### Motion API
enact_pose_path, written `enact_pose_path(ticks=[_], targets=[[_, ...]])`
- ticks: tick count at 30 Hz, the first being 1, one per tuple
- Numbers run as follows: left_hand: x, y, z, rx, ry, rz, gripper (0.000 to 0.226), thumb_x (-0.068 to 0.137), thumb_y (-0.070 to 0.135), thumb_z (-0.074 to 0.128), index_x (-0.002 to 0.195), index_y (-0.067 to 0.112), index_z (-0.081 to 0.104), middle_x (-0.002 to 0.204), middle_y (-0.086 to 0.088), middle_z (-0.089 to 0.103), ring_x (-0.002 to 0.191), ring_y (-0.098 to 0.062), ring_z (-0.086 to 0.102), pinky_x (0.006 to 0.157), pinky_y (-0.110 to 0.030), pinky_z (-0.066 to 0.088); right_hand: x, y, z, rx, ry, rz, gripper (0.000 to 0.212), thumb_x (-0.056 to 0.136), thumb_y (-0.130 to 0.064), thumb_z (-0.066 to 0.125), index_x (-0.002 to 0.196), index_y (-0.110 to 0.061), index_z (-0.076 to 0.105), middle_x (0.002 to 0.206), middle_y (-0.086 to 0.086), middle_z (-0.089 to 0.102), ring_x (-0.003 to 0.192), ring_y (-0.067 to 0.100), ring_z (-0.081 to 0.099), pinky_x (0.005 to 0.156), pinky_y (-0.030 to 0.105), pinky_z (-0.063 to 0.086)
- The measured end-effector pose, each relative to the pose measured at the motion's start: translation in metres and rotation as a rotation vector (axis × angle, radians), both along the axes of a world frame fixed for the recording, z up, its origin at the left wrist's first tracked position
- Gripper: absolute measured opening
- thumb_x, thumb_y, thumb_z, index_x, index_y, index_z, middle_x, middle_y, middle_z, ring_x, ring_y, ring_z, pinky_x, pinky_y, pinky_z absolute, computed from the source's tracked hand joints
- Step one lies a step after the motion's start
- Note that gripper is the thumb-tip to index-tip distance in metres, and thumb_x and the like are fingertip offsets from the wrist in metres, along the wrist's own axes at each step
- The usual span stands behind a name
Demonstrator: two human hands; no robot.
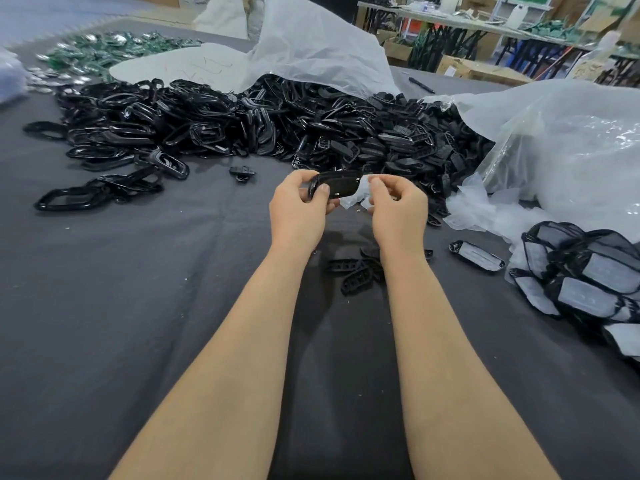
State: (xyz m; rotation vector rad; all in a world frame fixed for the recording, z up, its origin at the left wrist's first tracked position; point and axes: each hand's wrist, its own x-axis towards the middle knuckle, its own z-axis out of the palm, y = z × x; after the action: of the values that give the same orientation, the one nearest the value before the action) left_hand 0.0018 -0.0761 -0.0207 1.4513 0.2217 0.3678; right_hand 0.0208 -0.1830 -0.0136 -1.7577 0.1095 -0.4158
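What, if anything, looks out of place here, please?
The black shell in the left hand looks intact. Black parts spill loose from under the white bag, and a few stray pieces lie apart, nearer the person.

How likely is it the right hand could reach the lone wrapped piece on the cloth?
Probably yes: the wrapped piece lies on open cloth, unblocked, but the right hand pinches clear film.

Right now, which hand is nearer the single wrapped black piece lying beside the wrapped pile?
Right. The right hand is close on the left of the wrapped piece; the left hand is farther left, beyond the right hand.
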Motion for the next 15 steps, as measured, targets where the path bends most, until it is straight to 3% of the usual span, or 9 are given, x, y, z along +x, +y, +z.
enact_pose_path(ticks=[4, 8, 10, 13, 15], targets=[[0.001, 0.0, 0.0, -0.08, 0.011, 0.012, 0.015, 0.096, 0.005, 0.052, 0.101, 0.019, 0.053, 0.086, -0.005, 0.068, 0.069, -0.006, 0.07, 0.08, -0.025, 0.057, -0.001, -0.004, 0.003, 0.069, -0.005, -0.092, 0.023, 0.089, -0.003, 0.05, 0.081, -0.024, 0.053, 0.089, 0.004, 0.061, 0.089, 0.027, 0.062, 0.086, 0.047, 0.052], [0.0, 0.0, 0.0, -0.12, 0.018, 0.023, 0.015, 0.097, 0.005, 0.052, 0.105, 0.017, 0.053, 0.1, -0.016, 0.063, 0.069, -0.009, 0.069, 0.083, -0.028, 0.057, -0.001, -0.003, 0.004, 0.215, -0.049, -0.052, 0.02, 0.091, -0.003, 0.052, 0.101, -0.019, 0.049, 0.082, -0.003, 0.057, 0.068, 0.011, 0.06, 0.07, 0.027, 0.054], [-0.001, 0.0, 0.001, -0.105, 0.019, 0.03, 0.015, 0.096, 0.005, 0.052, 0.106, 0.016, 0.054, 0.096, -0.014, 0.064, 0.068, -0.009, 0.069, 0.082, -0.027, 0.057, -0.002, -0.002, 0.007, 0.317, -0.049, -0.014, 0.021, 0.091, -0.001, 0.053, 0.106, -0.016, 0.049, 0.079, -0.004, 0.057, 0.059, 0.003, 0.057, 0.062, 0.018, 0.05], [-0.001, 0.0, 0.001, -0.085, 0.017, 0.036, 0.016, 0.096, 0.006, 0.053, 0.108, 0.016, 0.055, 0.088, -0.009, 0.066, 0.064, -0.004, 0.068, 0.079, -0.025, 0.057, -0.004, -0.001, 0.013, 0.42, -0.026, 0.122, 0.014, 0.091, 0.0, 0.056, 0.098, -0.013, 0.057, 0.076, -0.003, 0.06, 0.058, 0.001, 0.058, 0.062, 0.018, 0.049], [0.0, 0.001, 0.0, -0.072, 0.023, 0.031, 0.017, 0.095, 0.006, 0.055, 0.109, 0.016, 0.056, 0.087, -0.007, 0.066, 0.065, -0.004, 0.067, 0.081, -0.027, 0.057, -0.008, 0.001, 0.014, 0.362, -0.014, 0.268, 0.012, 0.091, -0.002, 0.058, 0.093, -0.014, 0.06, 0.075, -0.002, 0.063, 0.061, 0.002, 0.061, 0.063, 0.019, 0.051]])
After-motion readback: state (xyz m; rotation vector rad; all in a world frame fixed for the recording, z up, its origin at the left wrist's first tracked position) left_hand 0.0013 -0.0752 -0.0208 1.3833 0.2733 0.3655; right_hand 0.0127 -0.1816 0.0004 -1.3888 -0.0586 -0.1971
